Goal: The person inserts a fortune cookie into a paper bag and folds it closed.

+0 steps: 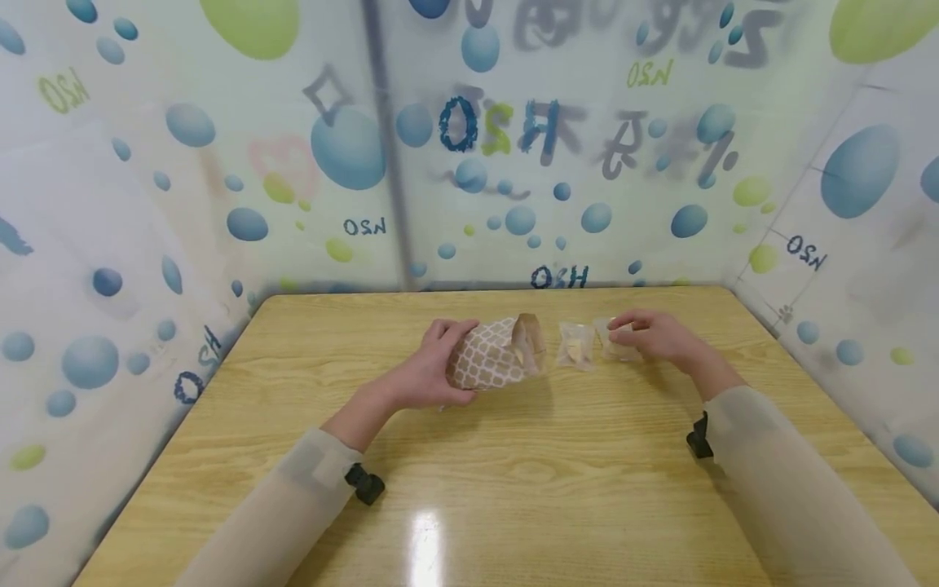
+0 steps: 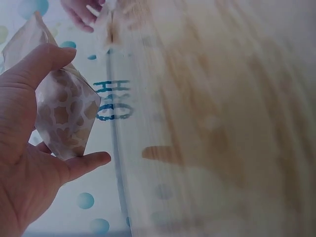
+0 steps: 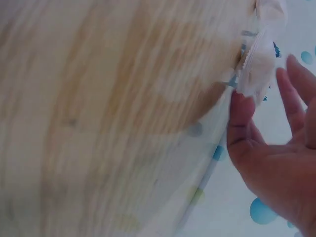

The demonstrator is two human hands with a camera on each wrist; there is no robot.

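My left hand (image 1: 429, 375) holds a brown paper bag (image 1: 487, 356) with a white lattice pattern. The bag lies tilted on its side, its mouth facing right. In the left wrist view, fingers and thumb spread around the bag (image 2: 66, 111). Just right of the mouth lies a small clear packet (image 1: 576, 346) with something pale inside. A second packet (image 1: 606, 336) is partly hidden under my right hand (image 1: 656, 335). In the right wrist view, a thumb tip is right at the serrated edge of that packet (image 3: 259, 66), with the other fingers spread apart from it.
A light wooden table (image 1: 469, 465) carries everything, its glossy surface reflecting light near the front. White sheets (image 1: 469, 204) with blue and green dots enclose the back and both sides. Dark bands with small black devices (image 1: 364, 483) sit at both sleeve cuffs.
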